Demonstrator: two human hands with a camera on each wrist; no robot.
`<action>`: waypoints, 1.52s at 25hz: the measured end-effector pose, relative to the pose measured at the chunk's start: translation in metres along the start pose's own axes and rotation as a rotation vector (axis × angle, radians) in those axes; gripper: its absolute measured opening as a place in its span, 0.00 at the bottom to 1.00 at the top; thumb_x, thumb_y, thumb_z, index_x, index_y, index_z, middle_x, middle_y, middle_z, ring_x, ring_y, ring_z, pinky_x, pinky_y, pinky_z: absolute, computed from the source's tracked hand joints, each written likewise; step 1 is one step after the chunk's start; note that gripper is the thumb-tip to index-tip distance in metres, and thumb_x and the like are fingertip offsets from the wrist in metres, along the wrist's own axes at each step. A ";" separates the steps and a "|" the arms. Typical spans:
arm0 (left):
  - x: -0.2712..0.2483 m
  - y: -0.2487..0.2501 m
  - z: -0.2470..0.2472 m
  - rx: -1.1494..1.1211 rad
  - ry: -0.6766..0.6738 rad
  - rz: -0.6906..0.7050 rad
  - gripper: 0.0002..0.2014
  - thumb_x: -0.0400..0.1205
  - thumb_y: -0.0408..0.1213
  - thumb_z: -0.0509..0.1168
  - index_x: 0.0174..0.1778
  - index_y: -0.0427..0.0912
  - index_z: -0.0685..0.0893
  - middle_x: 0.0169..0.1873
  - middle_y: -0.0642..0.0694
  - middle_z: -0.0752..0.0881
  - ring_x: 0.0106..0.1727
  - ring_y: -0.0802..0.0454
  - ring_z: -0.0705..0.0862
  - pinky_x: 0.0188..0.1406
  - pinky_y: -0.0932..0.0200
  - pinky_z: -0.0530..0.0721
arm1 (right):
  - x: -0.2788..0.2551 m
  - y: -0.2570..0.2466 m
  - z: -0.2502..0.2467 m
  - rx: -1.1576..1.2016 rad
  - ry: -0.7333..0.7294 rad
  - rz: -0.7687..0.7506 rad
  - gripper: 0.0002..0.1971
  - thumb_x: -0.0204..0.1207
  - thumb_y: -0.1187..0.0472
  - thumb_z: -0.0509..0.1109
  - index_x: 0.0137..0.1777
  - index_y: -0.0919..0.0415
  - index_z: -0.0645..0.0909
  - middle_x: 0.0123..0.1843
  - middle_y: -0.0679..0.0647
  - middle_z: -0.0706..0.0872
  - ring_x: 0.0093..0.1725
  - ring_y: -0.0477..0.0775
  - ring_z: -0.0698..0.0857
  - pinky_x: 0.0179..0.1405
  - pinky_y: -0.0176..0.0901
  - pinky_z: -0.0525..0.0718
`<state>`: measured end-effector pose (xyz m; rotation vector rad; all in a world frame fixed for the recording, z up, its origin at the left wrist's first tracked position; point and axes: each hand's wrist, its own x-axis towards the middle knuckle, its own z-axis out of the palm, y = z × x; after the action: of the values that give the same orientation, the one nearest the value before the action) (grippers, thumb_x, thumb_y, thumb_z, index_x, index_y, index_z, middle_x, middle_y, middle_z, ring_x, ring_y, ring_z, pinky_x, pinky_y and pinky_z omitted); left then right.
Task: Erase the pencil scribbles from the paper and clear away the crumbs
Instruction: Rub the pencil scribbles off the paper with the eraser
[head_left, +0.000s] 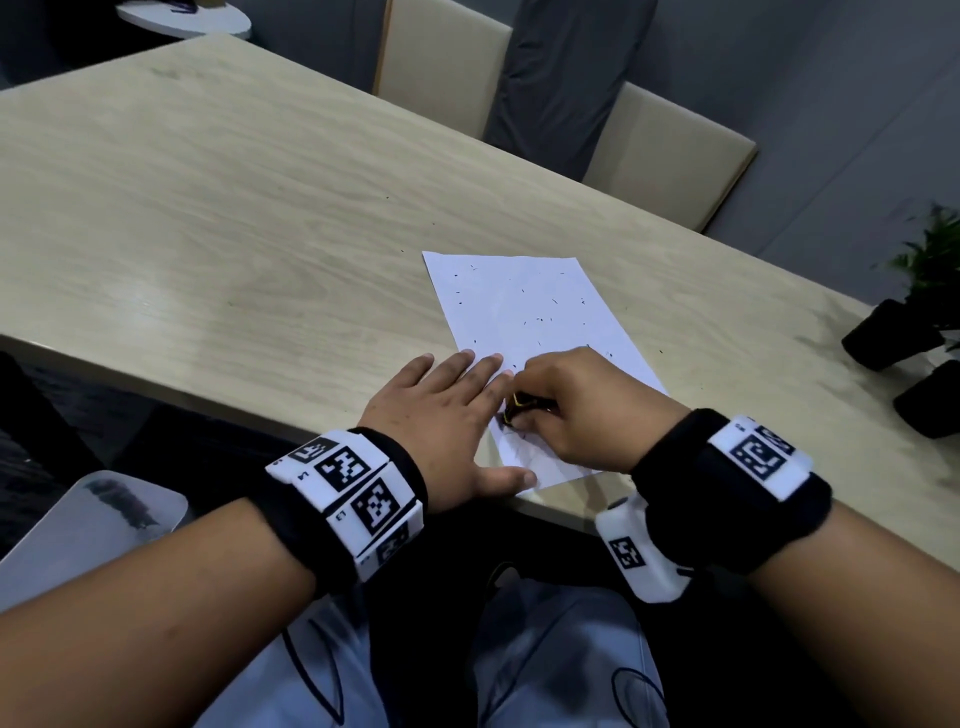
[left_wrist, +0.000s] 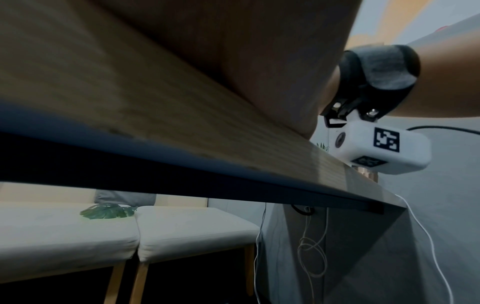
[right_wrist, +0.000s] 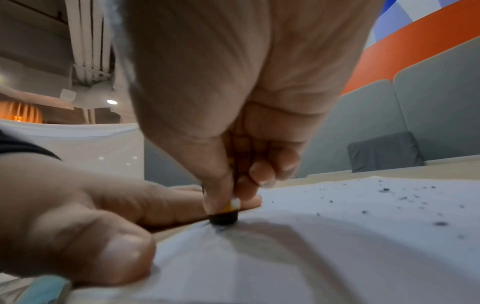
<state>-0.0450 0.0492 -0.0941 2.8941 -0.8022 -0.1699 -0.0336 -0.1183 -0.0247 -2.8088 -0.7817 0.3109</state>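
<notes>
A white paper (head_left: 524, 312) lies on the wooden table (head_left: 208, 208) near its front edge, sprinkled with several dark eraser crumbs (head_left: 540, 319). My left hand (head_left: 447, 415) lies flat with straight fingers, pressing down the paper's left edge. My right hand (head_left: 571, 405) pinches a black eraser with a yellow band (head_left: 519, 402) and holds its tip on the paper's near corner. In the right wrist view the eraser (right_wrist: 224, 216) touches the paper (right_wrist: 337, 246) beside a faint grey smudge, with crumbs (right_wrist: 405, 197) scattered beyond. The left wrist view shows only my palm (left_wrist: 233, 51) and the table edge (left_wrist: 207, 168).
Two black plant pots (head_left: 893, 343) stand on the table at the right edge. Cushioned seats (head_left: 670, 150) run along the far side. A white chair (head_left: 88, 525) sits at my lower left. Bare tabletop stretches left of the paper.
</notes>
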 end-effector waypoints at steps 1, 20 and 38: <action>0.000 0.000 0.000 0.006 -0.002 -0.002 0.50 0.73 0.78 0.42 0.86 0.53 0.39 0.86 0.55 0.37 0.85 0.55 0.37 0.84 0.47 0.39 | -0.002 0.003 0.000 0.003 -0.036 0.001 0.05 0.74 0.60 0.69 0.45 0.56 0.87 0.37 0.45 0.83 0.40 0.48 0.80 0.46 0.48 0.81; 0.003 -0.001 -0.001 -0.006 -0.027 -0.017 0.52 0.73 0.79 0.43 0.86 0.50 0.38 0.86 0.55 0.37 0.85 0.54 0.36 0.84 0.47 0.39 | -0.010 0.001 0.000 -0.002 -0.105 -0.039 0.05 0.74 0.61 0.70 0.43 0.53 0.87 0.34 0.40 0.80 0.37 0.37 0.79 0.39 0.34 0.75; 0.003 -0.002 -0.001 0.001 -0.037 -0.016 0.52 0.73 0.79 0.43 0.86 0.50 0.36 0.85 0.56 0.35 0.85 0.54 0.36 0.84 0.47 0.38 | 0.003 0.010 -0.006 -0.047 -0.032 0.068 0.06 0.76 0.60 0.69 0.47 0.56 0.88 0.40 0.47 0.85 0.43 0.49 0.82 0.49 0.50 0.82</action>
<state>-0.0410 0.0490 -0.0936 2.9073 -0.7857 -0.2253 -0.0247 -0.1264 -0.0219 -2.8859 -0.7100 0.3541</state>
